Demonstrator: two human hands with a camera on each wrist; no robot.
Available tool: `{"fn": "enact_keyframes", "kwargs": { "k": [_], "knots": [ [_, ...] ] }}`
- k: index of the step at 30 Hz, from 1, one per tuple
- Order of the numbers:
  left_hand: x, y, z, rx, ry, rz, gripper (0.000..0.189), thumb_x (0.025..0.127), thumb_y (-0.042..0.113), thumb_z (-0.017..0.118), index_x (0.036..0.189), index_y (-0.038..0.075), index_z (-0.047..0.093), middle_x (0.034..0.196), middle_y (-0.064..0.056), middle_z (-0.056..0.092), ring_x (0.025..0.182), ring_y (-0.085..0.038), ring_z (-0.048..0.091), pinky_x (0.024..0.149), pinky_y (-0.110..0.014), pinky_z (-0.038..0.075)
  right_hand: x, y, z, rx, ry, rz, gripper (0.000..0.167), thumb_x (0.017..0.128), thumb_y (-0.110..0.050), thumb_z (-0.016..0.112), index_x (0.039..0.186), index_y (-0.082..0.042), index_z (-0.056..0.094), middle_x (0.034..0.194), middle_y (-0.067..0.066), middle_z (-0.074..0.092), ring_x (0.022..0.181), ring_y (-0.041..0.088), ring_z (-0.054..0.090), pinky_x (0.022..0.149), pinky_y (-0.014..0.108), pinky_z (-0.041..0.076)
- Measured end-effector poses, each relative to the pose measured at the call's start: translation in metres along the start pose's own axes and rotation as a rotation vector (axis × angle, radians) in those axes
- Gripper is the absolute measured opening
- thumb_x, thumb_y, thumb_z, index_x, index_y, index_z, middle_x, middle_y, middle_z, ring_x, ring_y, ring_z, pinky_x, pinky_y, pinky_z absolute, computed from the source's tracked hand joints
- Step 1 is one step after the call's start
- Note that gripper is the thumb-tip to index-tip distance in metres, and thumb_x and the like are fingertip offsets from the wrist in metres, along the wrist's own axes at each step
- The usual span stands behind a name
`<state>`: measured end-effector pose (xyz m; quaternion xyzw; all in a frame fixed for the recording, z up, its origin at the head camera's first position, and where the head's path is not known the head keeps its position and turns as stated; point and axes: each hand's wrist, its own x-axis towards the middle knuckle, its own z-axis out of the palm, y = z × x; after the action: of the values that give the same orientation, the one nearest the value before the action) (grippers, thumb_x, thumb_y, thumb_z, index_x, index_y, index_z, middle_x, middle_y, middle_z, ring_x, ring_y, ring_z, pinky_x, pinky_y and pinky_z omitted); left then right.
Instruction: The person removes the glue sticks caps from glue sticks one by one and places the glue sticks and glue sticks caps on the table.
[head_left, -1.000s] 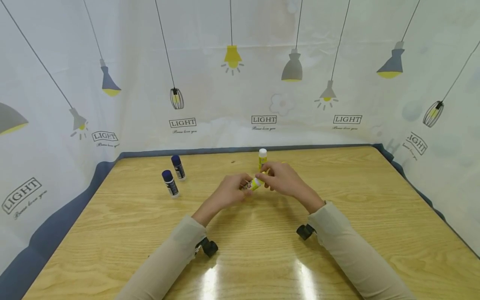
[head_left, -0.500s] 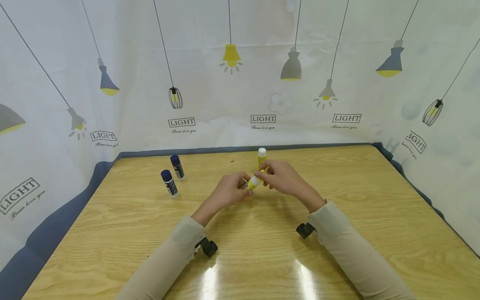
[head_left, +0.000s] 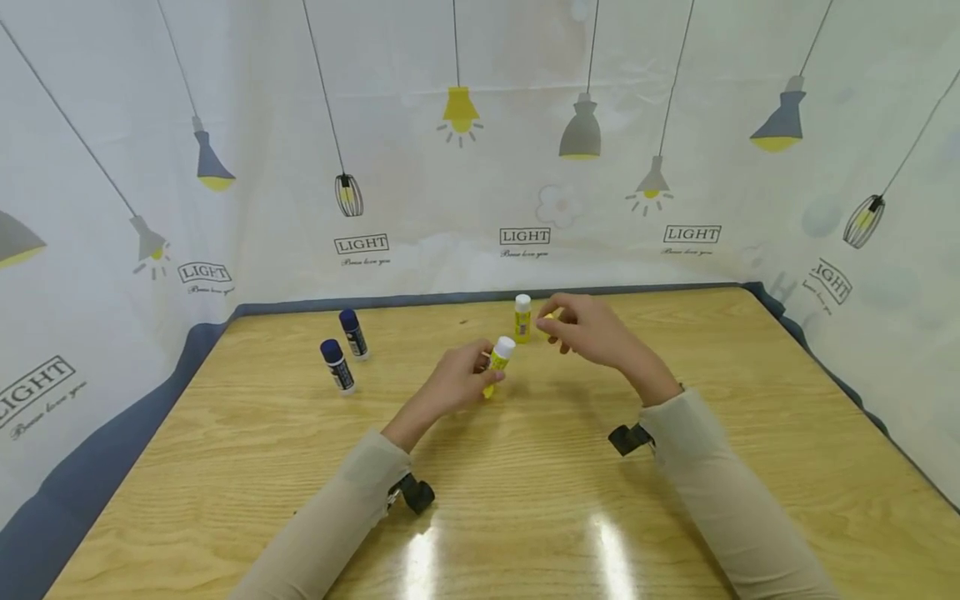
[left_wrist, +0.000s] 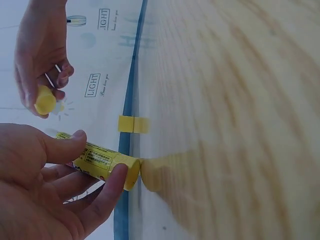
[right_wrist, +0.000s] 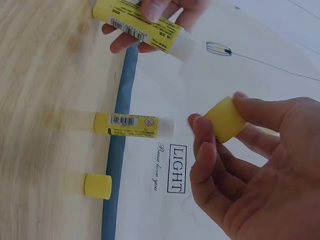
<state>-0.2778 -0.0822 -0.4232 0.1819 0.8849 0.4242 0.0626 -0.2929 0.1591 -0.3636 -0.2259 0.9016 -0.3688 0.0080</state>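
Observation:
My left hand point(head_left: 459, 379) grips a yellow glue stick point(head_left: 498, 360), white end up, its yellow base low over the table in the left wrist view. My right hand point(head_left: 591, 332), to the right and a little farther back, pinches a yellow cap point(right_wrist: 226, 120) between thumb and fingers. Behind the held stick, a second yellow glue stick point(head_left: 522, 318) stands upright with its white end showing. Beside that one, another yellow cap point(right_wrist: 97, 186) rests on the table in the right wrist view.
Two dark blue-capped glue sticks, one nearer point(head_left: 338, 367) and one farther point(head_left: 354, 335), stand at the left of the wooden table point(head_left: 247, 467). A white curtain point(head_left: 420, 275) printed with lamps hangs around the back and sides.
The yellow cap has come off the held glue stick, and my right hand has moved back and right with it. My left hand has turned the stick from slanted to nearly upright.

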Motion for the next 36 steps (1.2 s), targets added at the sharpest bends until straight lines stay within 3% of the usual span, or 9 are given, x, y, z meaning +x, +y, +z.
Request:
{"fn": "enact_keyframes", "kwargs": {
  "k": [3, 10, 12, 17, 19, 23, 27, 31, 36],
  "knots": [
    [0.001, 0.0, 0.002, -0.013, -0.015, 0.0, 0.025, 0.103, 0.013, 0.065, 0.126, 0.004, 0.061, 0.116, -0.019, 0.075, 0.093, -0.025, 0.073, 0.068, -0.031, 0.063, -0.002, 0.002, -0.006, -0.027, -0.007, 0.0, 0.022, 0.105, -0.023, 0.062, 0.123, -0.011, 0.068, 0.091, 0.011, 0.072, 0.07, 0.018, 0.068, 0.064, 0.033, 0.058],
    [0.005, 0.001, 0.004, -0.102, -0.059, -0.076, 0.029, 0.105, 0.013, 0.061, 0.133, 0.008, 0.058, 0.124, -0.018, 0.069, 0.105, -0.027, 0.07, 0.077, -0.035, 0.065, -0.004, 0.003, -0.013, -0.041, 0.058, 0.026, 0.022, 0.102, -0.012, 0.063, 0.124, -0.012, 0.069, 0.131, 0.022, 0.063, 0.085, 0.026, 0.074, 0.066, 0.033, 0.058],
    [0.007, 0.0, 0.003, -0.124, -0.047, -0.092, 0.031, 0.105, 0.012, 0.06, 0.136, 0.008, 0.057, 0.127, -0.018, 0.067, 0.111, -0.029, 0.069, 0.078, -0.035, 0.065, -0.003, 0.001, -0.014, -0.041, 0.087, 0.024, 0.023, 0.102, -0.01, 0.063, 0.124, -0.012, 0.069, 0.129, 0.023, 0.066, 0.081, 0.026, 0.073, 0.06, 0.031, 0.053],
    [0.012, -0.004, -0.002, -0.167, -0.013, -0.114, 0.036, 0.106, 0.01, 0.058, 0.141, 0.007, 0.053, 0.134, -0.019, 0.063, 0.123, -0.034, 0.064, 0.082, -0.035, 0.064, 0.001, 0.0, -0.012, -0.026, 0.139, 0.036, 0.023, 0.102, -0.012, 0.064, 0.124, -0.014, 0.069, 0.095, 0.014, 0.077, 0.062, 0.02, 0.06, 0.048, 0.028, 0.038],
    [0.013, -0.007, -0.004, -0.174, 0.008, -0.127, 0.037, 0.106, 0.01, 0.057, 0.142, 0.007, 0.052, 0.136, -0.019, 0.062, 0.124, -0.034, 0.064, 0.082, -0.035, 0.064, 0.002, 0.001, -0.01, -0.017, 0.148, 0.038, 0.022, 0.102, -0.012, 0.064, 0.123, -0.015, 0.07, 0.092, 0.013, 0.077, 0.062, 0.02, 0.06, 0.048, 0.029, 0.037],
    [0.021, -0.015, -0.01, -0.125, 0.061, -0.128, 0.035, 0.106, 0.009, 0.057, 0.14, 0.005, 0.051, 0.135, -0.019, 0.062, 0.122, -0.033, 0.065, 0.081, -0.034, 0.063, 0.003, 0.003, -0.004, 0.003, 0.144, 0.038, 0.022, 0.102, -0.012, 0.063, 0.123, -0.013, 0.07, 0.114, 0.014, 0.071, 0.072, 0.021, 0.068, 0.053, 0.03, 0.044],
    [0.034, -0.023, -0.018, 0.019, 0.098, -0.08, 0.034, 0.106, 0.009, 0.057, 0.138, 0.0, 0.052, 0.136, -0.022, 0.063, 0.122, -0.034, 0.066, 0.088, -0.041, 0.061, 0.004, 0.002, 0.004, 0.02, 0.136, 0.021, 0.023, 0.1, -0.006, 0.062, 0.122, -0.008, 0.071, 0.133, 0.019, 0.058, 0.08, 0.024, 0.072, 0.056, 0.029, 0.049],
    [0.046, -0.031, -0.029, 0.159, 0.156, -0.09, 0.033, 0.106, 0.012, 0.058, 0.135, -0.002, 0.053, 0.135, -0.024, 0.064, 0.123, -0.036, 0.065, 0.099, -0.046, 0.056, 0.007, -0.001, 0.015, 0.028, 0.104, -0.021, 0.025, 0.099, -0.004, 0.061, 0.121, -0.006, 0.071, 0.132, 0.02, 0.057, 0.077, 0.023, 0.071, 0.055, 0.028, 0.048],
    [0.054, -0.036, -0.038, 0.164, 0.2, -0.17, 0.03, 0.106, 0.013, 0.058, 0.13, -0.003, 0.052, 0.13, -0.024, 0.065, 0.116, -0.036, 0.064, 0.096, -0.047, 0.055, 0.016, -0.004, 0.027, 0.047, 0.085, -0.036, 0.029, 0.098, -0.008, 0.068, 0.127, -0.004, 0.065, 0.127, 0.019, 0.065, 0.081, 0.023, 0.072, 0.063, 0.029, 0.057]
  ]
}}
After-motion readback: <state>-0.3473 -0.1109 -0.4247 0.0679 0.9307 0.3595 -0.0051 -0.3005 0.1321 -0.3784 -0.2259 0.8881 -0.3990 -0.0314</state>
